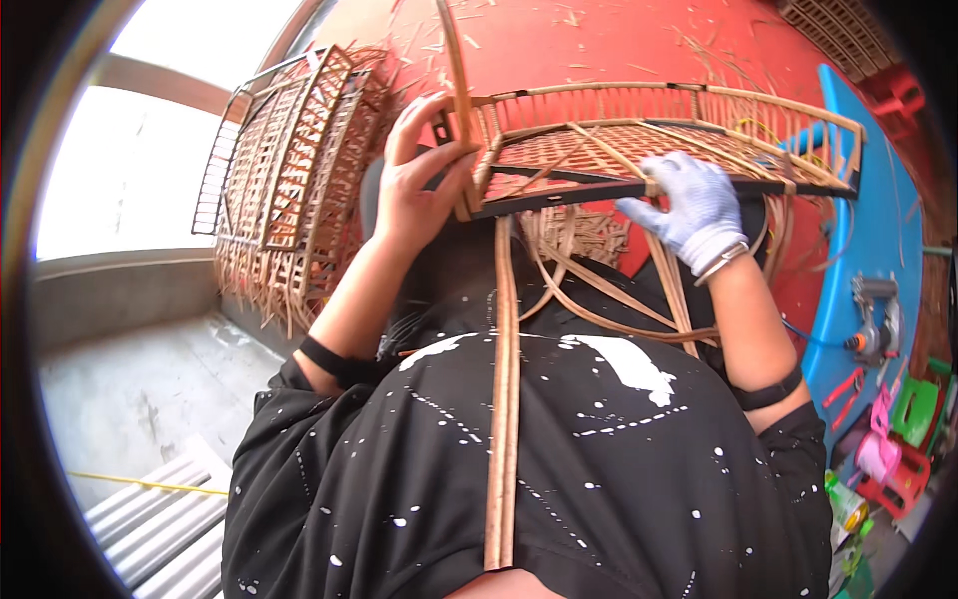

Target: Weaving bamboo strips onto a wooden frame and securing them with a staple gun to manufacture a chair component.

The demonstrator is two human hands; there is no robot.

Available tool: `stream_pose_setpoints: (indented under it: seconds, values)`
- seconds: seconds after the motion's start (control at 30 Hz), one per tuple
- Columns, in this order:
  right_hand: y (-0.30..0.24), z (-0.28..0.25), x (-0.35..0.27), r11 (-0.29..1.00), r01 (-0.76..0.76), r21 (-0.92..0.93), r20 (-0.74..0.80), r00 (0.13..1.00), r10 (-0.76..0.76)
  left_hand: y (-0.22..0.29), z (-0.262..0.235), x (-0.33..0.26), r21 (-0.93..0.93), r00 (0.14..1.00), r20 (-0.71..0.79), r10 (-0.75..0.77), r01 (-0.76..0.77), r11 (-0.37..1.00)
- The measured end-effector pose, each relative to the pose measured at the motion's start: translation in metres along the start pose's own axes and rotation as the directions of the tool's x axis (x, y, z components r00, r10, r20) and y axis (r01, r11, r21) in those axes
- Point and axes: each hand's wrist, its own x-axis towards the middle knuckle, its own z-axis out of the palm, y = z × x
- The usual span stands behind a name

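Red flooring, littered with pale bamboo shavings, fills the top of the view, with a bright window at the left and a grey concrete ledge below it. Against that side leans a stack of woven lattice panels, their slats thin, tan and frayed at the lower ends. A blue sheet runs down the right edge, where a power tool and coloured bits lie too small to make out.

Held up in front of the person is a shallow rectangular bamboo basket frame: an open-weave lattice base, upright slat sides, a pale rim and a dark strip along its near edge. Long flat bamboo strips hang from it down over the black, white-spattered shirt, their lower ends cut off.

The bare left hand clasps the frame's left corner, fingers curled over the rim. The white-gloved right hand pinches the dark near edge where a strip crosses it.
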Motion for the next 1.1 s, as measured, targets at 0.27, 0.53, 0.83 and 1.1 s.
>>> stream_pose_setpoints:
  seconds: [0.27,0.53,0.83,1.1]
  values:
    - [0.012,-0.004,0.014,0.988,-0.007,0.154,-0.006,1.0,0.008,0.003,0.005,0.008,0.005,1.0,-0.013,0.003,-0.003,1.0]
    - [0.019,-0.002,0.032,0.963,0.02,0.269,-0.024,1.0,-0.014,-0.013,0.005,0.018,-0.063,0.998,0.067,-0.022,0.027,0.998]
    - [0.019,-0.001,0.032,0.965,0.068,0.252,-0.129,0.991,-0.036,-0.016,0.006,0.028,-0.091,0.999,0.011,0.051,-0.049,0.995]
    - [0.014,-0.008,0.038,0.934,0.124,0.334,-0.173,0.983,-0.068,-0.021,0.004,0.027,-0.112,0.997,-0.076,0.034,-0.042,0.993]
